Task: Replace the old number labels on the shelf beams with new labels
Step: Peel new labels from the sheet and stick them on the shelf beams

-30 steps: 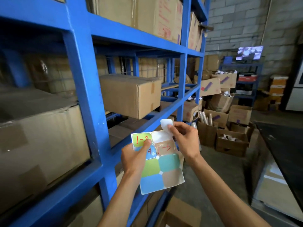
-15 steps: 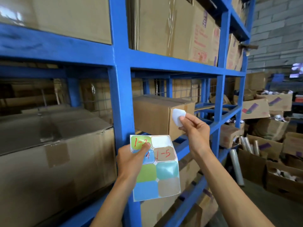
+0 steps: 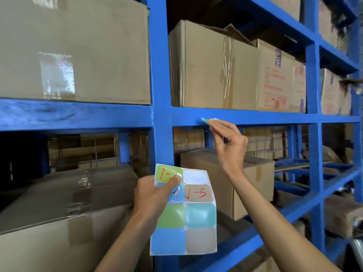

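My left hand (image 3: 155, 195) holds a sheet of coloured stickers (image 3: 192, 224) upright in front of the blue rack, thumb over the green one marked in red. Two others read "-4" and "1-5"; the top right cell is bare white. My right hand (image 3: 225, 140) is raised to the horizontal blue shelf beam (image 3: 265, 115), just right of the upright post (image 3: 160, 85). Its fingertips pinch a small label (image 3: 206, 120) that shows teal-green at the edge and lies against the beam's front face. Most of the label is hidden by my fingers.
Taped cardboard boxes (image 3: 214, 71) fill the shelf above the beam, and another box (image 3: 253, 183) sits on the shelf below, behind my right forearm. A large box (image 3: 68, 222) fills the lower left bay. The rack runs on to the right with further boxes.
The view swung up and left toward the rack. My right hand rose from beside the sheet to the upper beam with the peeled label. My left hand kept the sheet steady.
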Tool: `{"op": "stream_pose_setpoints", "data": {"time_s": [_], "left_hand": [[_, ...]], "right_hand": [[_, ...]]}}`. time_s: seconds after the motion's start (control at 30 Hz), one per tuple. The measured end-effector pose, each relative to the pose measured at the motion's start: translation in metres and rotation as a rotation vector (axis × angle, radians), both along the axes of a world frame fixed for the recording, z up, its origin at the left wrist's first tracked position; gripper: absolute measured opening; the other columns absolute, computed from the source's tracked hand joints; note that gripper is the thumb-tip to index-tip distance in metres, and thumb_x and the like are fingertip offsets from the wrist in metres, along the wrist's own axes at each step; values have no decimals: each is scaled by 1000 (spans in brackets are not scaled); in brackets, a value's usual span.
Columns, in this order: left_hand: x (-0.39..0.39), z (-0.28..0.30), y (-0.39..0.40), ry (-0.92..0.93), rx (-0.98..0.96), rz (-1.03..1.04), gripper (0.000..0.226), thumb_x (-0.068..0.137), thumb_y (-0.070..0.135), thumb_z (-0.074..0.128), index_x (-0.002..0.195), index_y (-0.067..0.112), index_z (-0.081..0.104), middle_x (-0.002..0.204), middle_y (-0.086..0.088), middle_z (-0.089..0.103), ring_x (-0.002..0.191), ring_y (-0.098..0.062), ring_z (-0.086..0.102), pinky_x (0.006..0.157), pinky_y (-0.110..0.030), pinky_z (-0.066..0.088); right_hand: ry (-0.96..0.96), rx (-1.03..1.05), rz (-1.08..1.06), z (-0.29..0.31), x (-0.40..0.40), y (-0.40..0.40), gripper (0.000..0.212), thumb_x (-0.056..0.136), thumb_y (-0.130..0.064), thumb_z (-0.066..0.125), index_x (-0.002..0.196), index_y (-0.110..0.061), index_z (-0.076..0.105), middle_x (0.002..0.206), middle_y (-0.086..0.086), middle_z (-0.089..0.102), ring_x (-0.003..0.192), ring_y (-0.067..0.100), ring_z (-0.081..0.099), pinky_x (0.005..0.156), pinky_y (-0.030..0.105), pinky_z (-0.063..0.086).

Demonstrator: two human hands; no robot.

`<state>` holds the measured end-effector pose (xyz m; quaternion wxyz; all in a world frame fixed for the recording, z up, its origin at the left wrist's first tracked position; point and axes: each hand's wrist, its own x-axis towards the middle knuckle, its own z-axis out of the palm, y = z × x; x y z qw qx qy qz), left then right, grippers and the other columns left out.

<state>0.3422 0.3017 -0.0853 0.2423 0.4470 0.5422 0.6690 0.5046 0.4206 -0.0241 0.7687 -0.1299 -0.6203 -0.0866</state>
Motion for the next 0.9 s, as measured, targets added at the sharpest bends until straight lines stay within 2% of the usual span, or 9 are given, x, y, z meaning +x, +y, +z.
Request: {"op": "stream_pose_setpoints", "data": {"time_s": [0.1,0.23,0.37,0.5,0.63,0.9], "left_hand": [[6,4,2,6,-2,12,16,77,27,81,79,13,76,74,-7,78,64,-24,75,63,-45,62],[10,6,4,12,4,46,18,77,27,81,81,10,76,73,-7,78,58,-19,73,55,-35,58],[11,8,5,5,-22,66,20,76,27,82,82,10,76,75,-8,78,63,-24,75,63,-46,63],[13,10,8,4,-22,86,20,74,27,83,82,10,77,78,-10,78,69,-30,75,68,-55,61],[13,9,9,-13,-26,96,26,74,28,83,87,7,75,81,-14,78,68,-32,74,68,-56,61],[9,8,13,-31,-38,88,32,73,29,84,92,6,74,84,-14,78,69,-32,74,68,-56,61]], "right_hand": [[-30,74,-48,11,0,18,36,84,10,67,114,-9,72,111,-14,65,105,22,68,96,32,54],[-102,84,-85,16,0,37,39,83,11,67,116,-9,71,114,-8,68,111,22,66,98,37,54],[-88,107,-111,16,-3,52,34,86,1,66,118,-11,71,116,2,72,116,23,63,97,39,54],[-84,152,-142,16,-10,56,30,88,-10,61,116,-10,71,115,4,72,114,25,63,97,37,53],[-93,150,-140,16,-18,61,30,88,-13,60,117,-12,71,116,4,72,114,26,62,93,42,55],[-89,180,-154,18,-19,67,30,88,-11,61,117,-11,71,115,6,72,115,28,62,92,42,57]]}}
